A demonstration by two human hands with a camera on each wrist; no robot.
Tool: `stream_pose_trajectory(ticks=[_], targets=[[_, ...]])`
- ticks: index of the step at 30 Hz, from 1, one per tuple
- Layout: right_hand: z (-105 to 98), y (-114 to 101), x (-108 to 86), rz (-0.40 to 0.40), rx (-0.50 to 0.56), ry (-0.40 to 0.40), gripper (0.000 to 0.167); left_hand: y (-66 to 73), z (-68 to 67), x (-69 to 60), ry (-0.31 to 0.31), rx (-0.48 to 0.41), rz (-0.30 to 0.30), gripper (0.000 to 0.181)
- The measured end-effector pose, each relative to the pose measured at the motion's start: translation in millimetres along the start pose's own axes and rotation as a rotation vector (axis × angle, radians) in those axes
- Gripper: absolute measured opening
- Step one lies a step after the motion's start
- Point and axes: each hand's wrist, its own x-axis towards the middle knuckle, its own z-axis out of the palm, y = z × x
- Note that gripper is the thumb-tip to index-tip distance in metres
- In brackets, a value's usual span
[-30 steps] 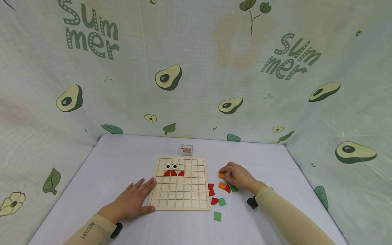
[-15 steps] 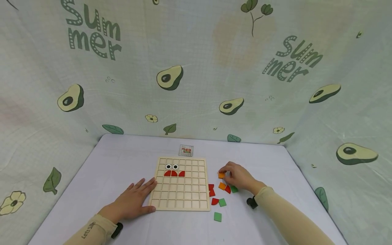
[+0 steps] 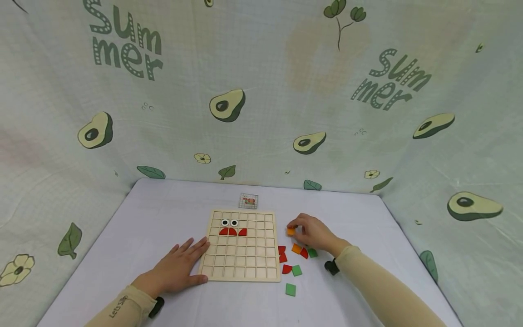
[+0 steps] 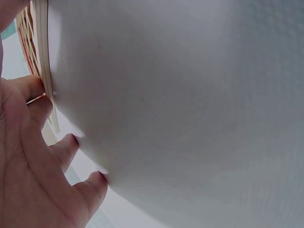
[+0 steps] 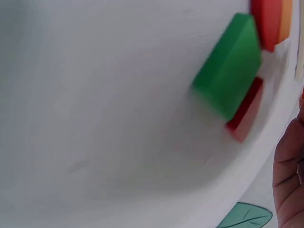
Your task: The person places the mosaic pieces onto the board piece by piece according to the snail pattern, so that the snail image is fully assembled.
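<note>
Pinching an orange tile (image 3: pixel 290 231) between thumb and fingers, your right hand (image 3: pixel 312 232) is just right of the wooden board (image 3: pixel 241 261); whether the tile is lifted, you cannot tell. Near that hand lie a second orange tile (image 3: pixel 296 248), a red piece (image 3: pixel 304 253) and a green tile (image 3: pixel 312 253). Your left hand (image 3: pixel 175 268), fingers spread, touches the board's left edge. On the board, two eye tiles (image 3: pixel 229 223) sit above three red pieces (image 3: pixel 233 232). Beyond it lies a picture card (image 3: pixel 248 200).

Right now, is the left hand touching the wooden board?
Touching. The left wrist view shows the left hand with fingertips against the edge of the wooden board, no gap.
</note>
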Motion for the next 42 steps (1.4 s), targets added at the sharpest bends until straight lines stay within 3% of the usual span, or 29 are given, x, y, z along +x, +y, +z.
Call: stream_pose_trajectory(ticks=[9,21,27,42], targets=[[8.6,-28.9,26.5,-0.075,0.007,-0.034,0.027,1.5,-2.1,-1.4,-0.008,-0.014,-0.007,0.09],[41.9,-58.1,62.3,-0.155,0.034,-0.089,0.024,0.3,1.0,-1.0,-0.002,-0.009,0.006,0.091],[46.7,-66.1,65.7,-0.195,-0.003,-0.092,0.028,1.0,-0.5,-1.1,-0.006,-0.014,0.008,0.09],[51.3,-79.7,64.9,-0.166,-0.06,-0.095,0.029,0.4,-0.7,-1.4,-0.001,-0.003,0.006,0.09]])
